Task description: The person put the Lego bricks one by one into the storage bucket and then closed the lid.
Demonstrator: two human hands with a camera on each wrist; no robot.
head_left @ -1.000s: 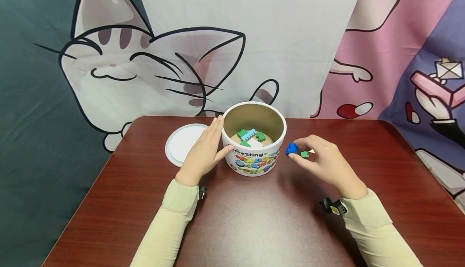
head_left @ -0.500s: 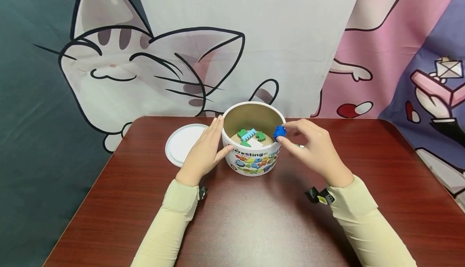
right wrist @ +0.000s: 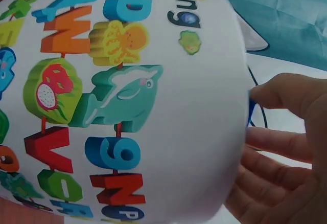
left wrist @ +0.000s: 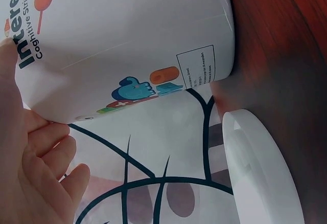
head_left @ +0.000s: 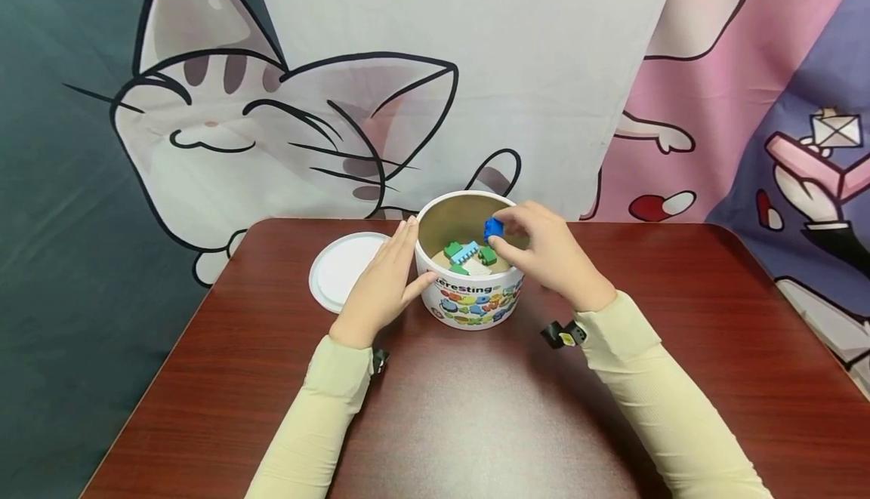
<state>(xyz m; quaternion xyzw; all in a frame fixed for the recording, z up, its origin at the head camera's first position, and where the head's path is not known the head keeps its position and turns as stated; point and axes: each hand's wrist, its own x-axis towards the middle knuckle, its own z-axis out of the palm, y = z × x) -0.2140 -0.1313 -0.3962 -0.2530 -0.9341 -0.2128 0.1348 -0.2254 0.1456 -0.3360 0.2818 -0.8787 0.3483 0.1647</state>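
A white tub printed with colourful shapes stands at the back middle of the table. My left hand rests against its left side, fingers straight and thumb at the front rim. Thumb and fingers of my right hand pinch a blue building block just inside the tub's right rim, above the floor. Down in the tub lie a light blue block, several green blocks and a white piece. In the right wrist view the tub wall hides most of the blue block.
A round white lid lies on the table left of the tub, partly behind the left hand. The dark red wooden table ends right behind the tub, where a printed cloth hangs.
My right hand has carried the blue block left from beside the tub, over the rim and inside. A small green piece seen earlier on the table is now hidden. The left hand stayed still.
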